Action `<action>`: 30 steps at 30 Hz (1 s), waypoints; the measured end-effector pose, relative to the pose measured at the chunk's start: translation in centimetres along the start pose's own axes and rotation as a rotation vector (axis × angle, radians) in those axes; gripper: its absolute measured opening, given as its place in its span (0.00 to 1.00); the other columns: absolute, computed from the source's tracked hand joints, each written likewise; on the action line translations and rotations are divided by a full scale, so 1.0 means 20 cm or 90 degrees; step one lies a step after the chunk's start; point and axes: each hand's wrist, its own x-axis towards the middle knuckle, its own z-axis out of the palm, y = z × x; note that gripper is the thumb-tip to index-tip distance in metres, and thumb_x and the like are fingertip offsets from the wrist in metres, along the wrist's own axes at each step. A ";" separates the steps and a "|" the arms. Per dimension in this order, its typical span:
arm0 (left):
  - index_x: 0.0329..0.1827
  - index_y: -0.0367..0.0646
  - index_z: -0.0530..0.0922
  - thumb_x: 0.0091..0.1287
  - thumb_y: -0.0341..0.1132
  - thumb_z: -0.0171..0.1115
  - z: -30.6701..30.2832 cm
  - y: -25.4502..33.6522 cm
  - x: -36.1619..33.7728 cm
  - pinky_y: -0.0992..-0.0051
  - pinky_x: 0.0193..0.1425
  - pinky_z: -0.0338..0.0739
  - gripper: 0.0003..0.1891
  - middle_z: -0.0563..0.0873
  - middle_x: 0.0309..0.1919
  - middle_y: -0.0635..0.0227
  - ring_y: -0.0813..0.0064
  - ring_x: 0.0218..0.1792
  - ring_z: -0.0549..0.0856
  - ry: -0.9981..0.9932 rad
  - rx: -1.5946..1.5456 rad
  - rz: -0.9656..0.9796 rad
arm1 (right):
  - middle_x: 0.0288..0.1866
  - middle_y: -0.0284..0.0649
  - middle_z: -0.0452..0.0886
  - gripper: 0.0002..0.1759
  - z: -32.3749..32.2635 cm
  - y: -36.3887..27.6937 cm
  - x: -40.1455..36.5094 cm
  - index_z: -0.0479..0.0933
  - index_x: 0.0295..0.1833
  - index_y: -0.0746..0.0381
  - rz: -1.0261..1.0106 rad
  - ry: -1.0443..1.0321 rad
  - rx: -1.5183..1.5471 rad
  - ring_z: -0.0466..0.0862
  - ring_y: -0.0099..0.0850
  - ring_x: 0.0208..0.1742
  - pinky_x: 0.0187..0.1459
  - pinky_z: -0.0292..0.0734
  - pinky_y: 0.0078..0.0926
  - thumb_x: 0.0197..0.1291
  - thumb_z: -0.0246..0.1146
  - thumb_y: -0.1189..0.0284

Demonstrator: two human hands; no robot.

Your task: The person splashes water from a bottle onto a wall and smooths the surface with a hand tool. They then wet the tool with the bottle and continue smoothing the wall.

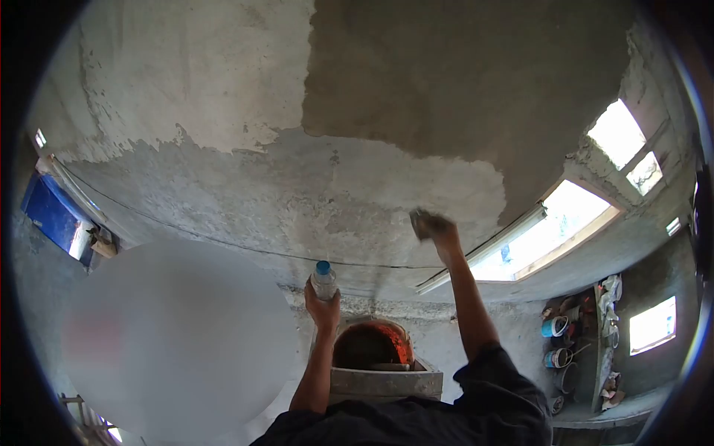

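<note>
My left hand (322,303) is wrapped round a clear plastic bottle (324,284) with a blue cap, held upright in front of the wall. Raised higher and further right, my right hand (442,232) is closed round a small dark object (421,222); motion blur hides its kind. Behind that hand is the rough grey plastered wall (372,186), with a darker, damp-looking patch (446,74) above. Below and between my arms stands an orange-walled tub (402,342) with a dark inside.
The tub is by a wooden box or platform (387,383) close to my body. A thin cable (223,241) runs along the wall. At right are a bright window opening (550,230) and shelves with several buckets (555,327). A large blurred area covers the lower left.
</note>
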 end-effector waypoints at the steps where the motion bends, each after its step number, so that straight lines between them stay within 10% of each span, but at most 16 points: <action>1: 0.60 0.37 0.72 0.43 0.26 0.72 0.02 0.02 0.01 0.55 0.55 0.73 0.35 0.79 0.49 0.50 0.46 0.52 0.78 0.001 -0.005 -0.001 | 0.36 0.38 0.86 0.13 0.12 -0.22 0.11 0.81 0.49 0.67 -0.076 0.031 -0.181 0.82 0.23 0.35 0.38 0.77 0.24 0.61 0.65 0.71; 4: 0.59 0.37 0.71 0.43 0.26 0.72 0.09 0.09 0.06 0.55 0.56 0.73 0.35 0.79 0.49 0.50 0.46 0.52 0.78 0.011 -0.019 0.001 | 0.42 0.53 0.84 0.16 0.39 -0.68 0.38 0.81 0.49 0.65 -0.450 0.229 -0.546 0.84 0.48 0.45 0.44 0.78 0.36 0.53 0.65 0.76; 7: 0.59 0.37 0.71 0.43 0.26 0.72 0.15 0.14 0.12 0.55 0.56 0.72 0.34 0.79 0.49 0.50 0.46 0.52 0.78 0.010 -0.035 0.017 | 0.51 0.49 0.82 0.27 0.53 -1.05 0.65 0.80 0.56 0.57 -0.833 0.308 -0.477 0.83 0.48 0.47 0.51 0.77 0.38 0.48 0.61 0.87; 12: 0.58 0.37 0.71 0.43 0.24 0.71 0.21 0.13 0.13 0.54 0.54 0.72 0.33 0.78 0.46 0.51 0.45 0.50 0.79 0.032 -0.073 -0.009 | 0.63 0.43 0.76 0.36 0.57 -1.46 1.03 0.76 0.61 0.52 -0.932 0.449 -0.522 0.79 0.42 0.59 0.58 0.76 0.32 0.42 0.60 0.89; 21: 0.59 0.38 0.71 0.42 0.21 0.69 0.25 0.17 0.16 0.52 0.52 0.73 0.35 0.78 0.46 0.52 0.45 0.49 0.78 -0.024 -0.039 0.001 | 0.65 0.38 0.74 0.35 0.62 -0.89 1.05 0.74 0.63 0.48 -1.019 0.107 -0.817 0.75 0.37 0.65 0.56 0.80 0.35 0.47 0.60 0.85; 25: 0.59 0.38 0.70 0.42 0.21 0.68 0.26 0.18 0.13 0.52 0.52 0.73 0.35 0.78 0.47 0.52 0.45 0.49 0.78 -0.041 -0.070 -0.026 | 0.68 0.38 0.72 0.41 0.56 -1.38 0.99 0.72 0.64 0.48 -0.960 0.316 -0.594 0.76 0.40 0.64 0.57 0.79 0.37 0.41 0.63 0.88; 28: 0.59 0.38 0.70 0.43 0.21 0.68 0.28 0.17 0.12 0.53 0.52 0.73 0.34 0.78 0.47 0.52 0.45 0.49 0.78 -0.040 -0.079 -0.024 | 0.67 0.44 0.73 0.27 0.60 -1.57 1.11 0.70 0.67 0.55 -0.848 0.418 -0.601 0.76 0.40 0.63 0.62 0.75 0.36 0.62 0.53 0.85; 30: 0.59 0.39 0.70 0.43 0.21 0.68 0.28 0.18 0.12 0.53 0.53 0.73 0.34 0.78 0.47 0.52 0.45 0.49 0.78 -0.052 -0.081 -0.008 | 0.69 0.38 0.71 0.38 0.62 -1.50 1.23 0.72 0.65 0.49 -0.989 0.320 -0.684 0.74 0.41 0.65 0.60 0.77 0.36 0.45 0.61 0.86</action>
